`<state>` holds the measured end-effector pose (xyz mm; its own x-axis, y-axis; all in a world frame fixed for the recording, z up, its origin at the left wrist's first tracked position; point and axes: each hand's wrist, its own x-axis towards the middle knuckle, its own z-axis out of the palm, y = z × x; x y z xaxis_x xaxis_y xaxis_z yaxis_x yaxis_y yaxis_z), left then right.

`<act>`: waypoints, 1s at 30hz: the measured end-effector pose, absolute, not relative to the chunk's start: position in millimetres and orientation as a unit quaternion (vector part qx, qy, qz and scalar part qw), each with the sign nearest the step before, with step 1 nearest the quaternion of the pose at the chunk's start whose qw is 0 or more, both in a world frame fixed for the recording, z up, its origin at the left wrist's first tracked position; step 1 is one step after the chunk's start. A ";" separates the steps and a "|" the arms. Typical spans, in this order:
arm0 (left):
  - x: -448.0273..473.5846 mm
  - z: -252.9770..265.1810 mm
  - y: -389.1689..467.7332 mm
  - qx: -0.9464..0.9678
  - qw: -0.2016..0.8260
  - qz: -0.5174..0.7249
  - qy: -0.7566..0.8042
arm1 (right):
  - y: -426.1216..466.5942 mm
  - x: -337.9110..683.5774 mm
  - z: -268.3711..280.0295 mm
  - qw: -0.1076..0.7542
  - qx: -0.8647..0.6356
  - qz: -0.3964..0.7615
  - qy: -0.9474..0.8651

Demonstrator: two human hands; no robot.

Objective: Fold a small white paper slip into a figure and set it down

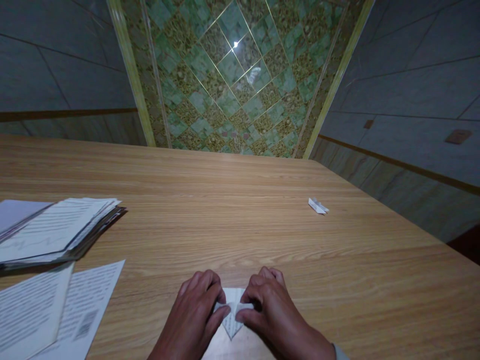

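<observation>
A small piece of folded white paper (233, 326) with faint print lies on the wooden table near its front edge, its pointed corner turned toward me. My left hand (200, 310) pinches its left side between thumb and fingers. On the right side, my right hand (268, 310) grips a folded flap in the same way. Both thumbs rest close together over the middle of the paper. The fingertips and part of the paper's outer edges are hidden behind the hands.
A small folded paper shape (318, 206) sits farther back on the right of the table (210, 225). At the left lie a stack of papers (63, 225) and loose printed sheets (86, 305). A green tiled wall (228, 80) stands beyond the table's far edge.
</observation>
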<state>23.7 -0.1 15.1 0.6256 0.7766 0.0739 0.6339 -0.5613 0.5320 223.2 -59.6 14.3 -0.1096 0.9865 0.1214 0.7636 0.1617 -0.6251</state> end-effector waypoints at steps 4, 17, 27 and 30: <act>24.7 14.1 -2.9 0.872 0.212 0.167 0.408 | -57.8 222.8 20.7 0.248 -0.615 0.215 -0.717; 21.0 6.7 -5.0 0.891 0.141 0.200 0.383 | -54.3 218.5 27.8 0.230 -0.603 0.204 -0.736; 24.6 -3.4 -5.0 0.919 0.047 0.239 0.310 | -53.8 213.1 15.6 0.249 -0.624 0.209 -0.711; 21.5 -2.2 -6.3 0.929 0.037 0.244 0.277 | -53.3 213.7 18.1 0.258 -0.631 0.210 -0.701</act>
<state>21.5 -6.3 -2.2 0.7275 0.5325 0.4327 0.4958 -0.8439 0.2048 213.7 -53.3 18.1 -0.0712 0.9929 0.0958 0.7760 0.1155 -0.6201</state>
